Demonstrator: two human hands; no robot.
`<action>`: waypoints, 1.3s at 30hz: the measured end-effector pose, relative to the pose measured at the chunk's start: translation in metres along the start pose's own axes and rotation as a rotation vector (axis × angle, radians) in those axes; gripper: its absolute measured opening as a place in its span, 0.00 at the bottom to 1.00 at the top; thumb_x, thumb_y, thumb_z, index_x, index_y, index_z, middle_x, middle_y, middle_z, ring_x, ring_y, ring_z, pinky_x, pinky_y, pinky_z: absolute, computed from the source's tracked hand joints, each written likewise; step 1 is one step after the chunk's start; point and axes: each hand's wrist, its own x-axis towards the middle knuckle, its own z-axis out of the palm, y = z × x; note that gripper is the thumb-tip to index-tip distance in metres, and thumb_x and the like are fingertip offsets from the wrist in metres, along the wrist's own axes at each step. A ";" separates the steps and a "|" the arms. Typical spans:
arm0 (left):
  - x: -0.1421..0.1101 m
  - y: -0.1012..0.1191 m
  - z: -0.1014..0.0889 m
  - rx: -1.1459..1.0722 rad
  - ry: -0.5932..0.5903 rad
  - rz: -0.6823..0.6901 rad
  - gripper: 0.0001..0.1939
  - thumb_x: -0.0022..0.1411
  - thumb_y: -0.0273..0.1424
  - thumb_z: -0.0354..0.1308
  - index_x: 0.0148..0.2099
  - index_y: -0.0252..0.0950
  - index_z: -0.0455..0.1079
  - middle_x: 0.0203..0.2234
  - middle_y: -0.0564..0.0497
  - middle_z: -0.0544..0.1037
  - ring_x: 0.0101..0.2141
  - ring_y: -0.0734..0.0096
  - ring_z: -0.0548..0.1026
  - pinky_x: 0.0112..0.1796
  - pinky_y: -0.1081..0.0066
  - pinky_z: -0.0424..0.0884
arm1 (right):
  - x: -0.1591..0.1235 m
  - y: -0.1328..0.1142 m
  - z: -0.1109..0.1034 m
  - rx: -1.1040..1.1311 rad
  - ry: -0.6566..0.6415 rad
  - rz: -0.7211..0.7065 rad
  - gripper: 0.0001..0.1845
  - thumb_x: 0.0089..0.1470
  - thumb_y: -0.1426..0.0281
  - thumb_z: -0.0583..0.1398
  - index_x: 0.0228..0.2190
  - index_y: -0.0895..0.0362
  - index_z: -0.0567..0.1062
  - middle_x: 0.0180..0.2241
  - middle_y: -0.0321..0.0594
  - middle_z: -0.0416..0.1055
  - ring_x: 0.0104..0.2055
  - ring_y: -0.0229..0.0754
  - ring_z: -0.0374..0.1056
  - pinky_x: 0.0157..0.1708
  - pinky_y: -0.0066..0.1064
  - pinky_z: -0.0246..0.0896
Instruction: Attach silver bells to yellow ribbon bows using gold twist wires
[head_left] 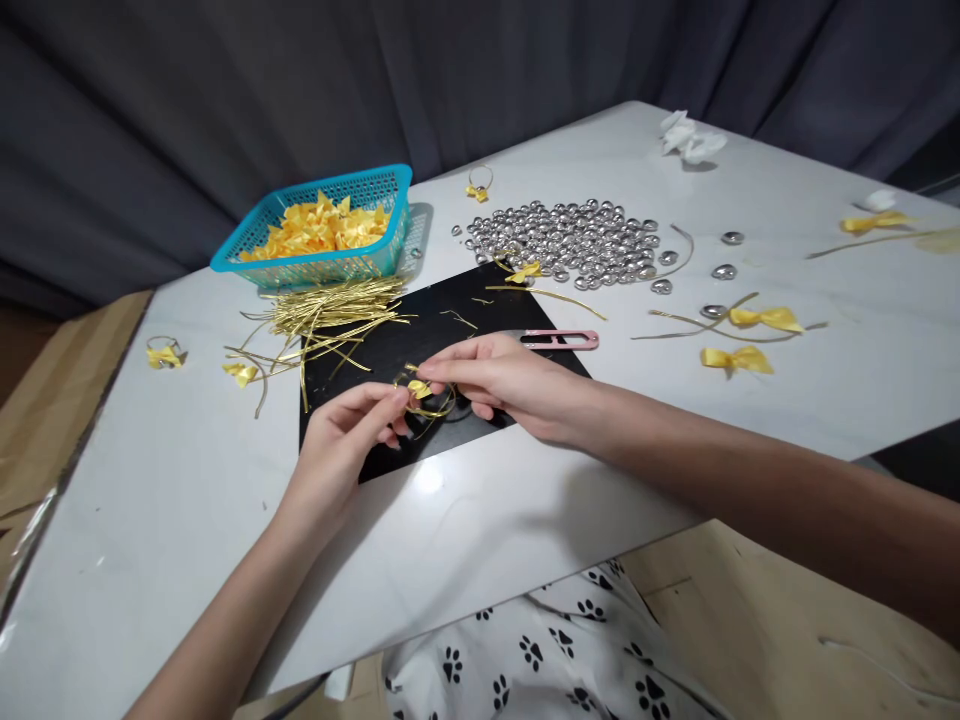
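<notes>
Over the black mat (pixel 442 320) both hands meet at a small yellow ribbon bow (pixel 418 388). My left hand (pixel 349 430) is closed, pinching the bow between thumb and fingertips. A thin gold cord (pixel 444 411) curves in a loop beside the bow. My right hand (pixel 510 385) is closed too, its thumb and index finger pinching an end of the gold cord just above the bow. Fingers partly cover the join between bow and cord. Just behind my right hand lie pink thread snips (pixel 574 340), their blades partly hidden.
A blue basket (pixel 319 262) full of yellow bows stands at the back left, with a bundle of gold cords (pixel 330 308) in front. Many silver beads (pixel 570 240) spread behind the mat. Loose bows (pixel 739 360) and beads lie at right, finished-looking loops (pixel 165 355) at left and back.
</notes>
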 end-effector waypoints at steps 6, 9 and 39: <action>0.005 0.000 -0.003 -0.225 0.143 -0.065 0.09 0.47 0.33 0.67 0.31 0.35 0.75 0.27 0.53 0.76 0.21 0.83 0.67 0.22 0.84 0.65 | 0.002 -0.003 -0.007 0.133 0.053 -0.011 0.08 0.52 0.69 0.61 0.25 0.61 0.71 0.29 0.34 0.69 0.15 0.24 0.45 0.16 0.21 0.47; 0.007 0.000 -0.006 -0.294 0.224 -0.077 0.09 0.47 0.33 0.67 0.32 0.35 0.74 0.29 0.54 0.78 0.20 0.85 0.67 0.21 0.85 0.66 | 0.003 -0.005 -0.010 0.175 0.043 -0.026 0.06 0.53 0.70 0.59 0.27 0.61 0.71 0.34 0.37 0.71 0.15 0.24 0.44 0.17 0.23 0.51; -0.004 0.028 0.000 -0.687 0.284 -0.275 0.13 0.65 0.20 0.47 0.30 0.30 0.70 0.21 0.55 0.78 0.13 0.90 0.68 0.17 0.91 0.69 | -0.003 0.018 -0.001 -0.979 -0.035 -1.250 0.12 0.60 0.73 0.53 0.37 0.63 0.76 0.36 0.42 0.76 0.38 0.33 0.71 0.33 0.23 0.63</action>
